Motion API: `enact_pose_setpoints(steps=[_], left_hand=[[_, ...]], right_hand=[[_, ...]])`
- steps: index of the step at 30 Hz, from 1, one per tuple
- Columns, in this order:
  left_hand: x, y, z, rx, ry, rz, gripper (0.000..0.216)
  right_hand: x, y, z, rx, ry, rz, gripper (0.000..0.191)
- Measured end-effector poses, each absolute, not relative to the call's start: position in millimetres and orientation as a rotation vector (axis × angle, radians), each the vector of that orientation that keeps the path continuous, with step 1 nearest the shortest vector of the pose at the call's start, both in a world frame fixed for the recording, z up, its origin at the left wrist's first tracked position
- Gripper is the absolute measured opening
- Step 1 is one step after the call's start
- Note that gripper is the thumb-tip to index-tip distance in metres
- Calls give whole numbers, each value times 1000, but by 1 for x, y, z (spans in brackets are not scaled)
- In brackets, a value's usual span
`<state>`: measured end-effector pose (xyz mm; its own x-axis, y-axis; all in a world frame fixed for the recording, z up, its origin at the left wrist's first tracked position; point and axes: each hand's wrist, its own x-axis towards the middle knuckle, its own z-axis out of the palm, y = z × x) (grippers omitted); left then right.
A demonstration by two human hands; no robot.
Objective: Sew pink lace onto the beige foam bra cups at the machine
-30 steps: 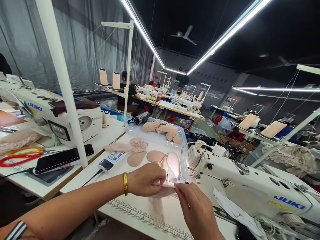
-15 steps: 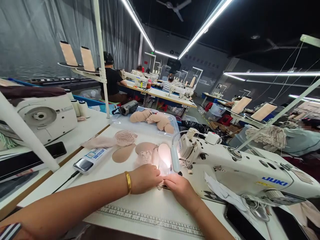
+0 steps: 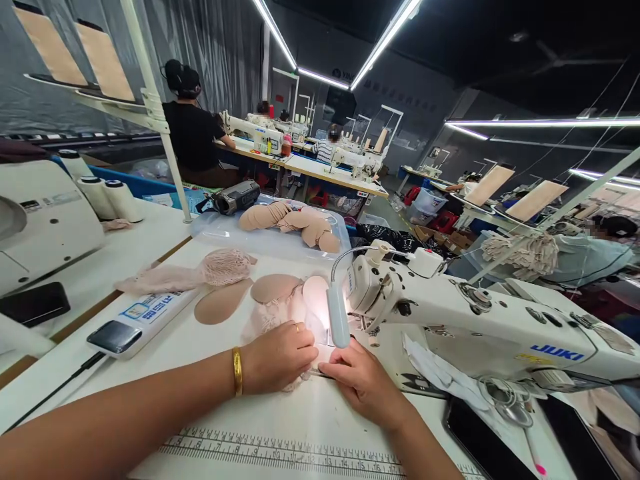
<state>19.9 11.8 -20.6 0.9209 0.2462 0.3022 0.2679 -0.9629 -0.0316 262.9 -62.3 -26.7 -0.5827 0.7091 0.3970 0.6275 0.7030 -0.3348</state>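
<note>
Beneath the lit sewing machine head [image 3: 361, 283], pale pink lace fabric [image 3: 267, 320] lies bunched with beige cup pads [image 3: 276, 289]. My left hand [image 3: 280, 357], with a gold bracelet on its wrist, has its fingers curled closed on the lace just left of the needle area. My right hand [image 3: 365, 380] is closed too, thumb and fingers pinching the fabric's edge, close to the left fingertips. Under the fingers, the exact fold of the cloth is hidden. A loose beige pad [image 3: 223, 301] lies farther left, near another gathered lace piece [image 3: 227, 267].
A small lamp [image 3: 339, 317] hangs right above my hands. Stacked pads [image 3: 265, 217] lie in a clear plastic tray [image 3: 210, 230]. A power bank [image 3: 143, 323] with a cable is at left, a phone [image 3: 487, 437] at right. A printed ruler [image 3: 280, 453] runs along the front edge.
The view has shifted and come closer. My fingers have moved slightly apart, and a bit of lace now shows below my left hand. Both hands stay at the needle area.
</note>
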Motion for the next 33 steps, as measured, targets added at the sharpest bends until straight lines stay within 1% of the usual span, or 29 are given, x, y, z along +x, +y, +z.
enact_pose_setpoints(steps=[14,18,23,30,33], left_hand=[[20,9,-24,-3075,-412,-555,6],[23,13,-27,-3064,-412,-614,9],[33,25,-25,-3068,-362,-594,5],[48,42,-29,-3108,-446,-648,6],[50,47,-30,-3116,-454,-648,10]], right_hand=[[260,-66,-21,-1009,-2407,258,36],[262,-63,-28,-1089,-2368,197,35],[262,-57,-34,-1157,-2315,70,30],[265,-50,-38,-1307,-2237,116,26],[266,-49,-41,-1345,-2205,107,24]])
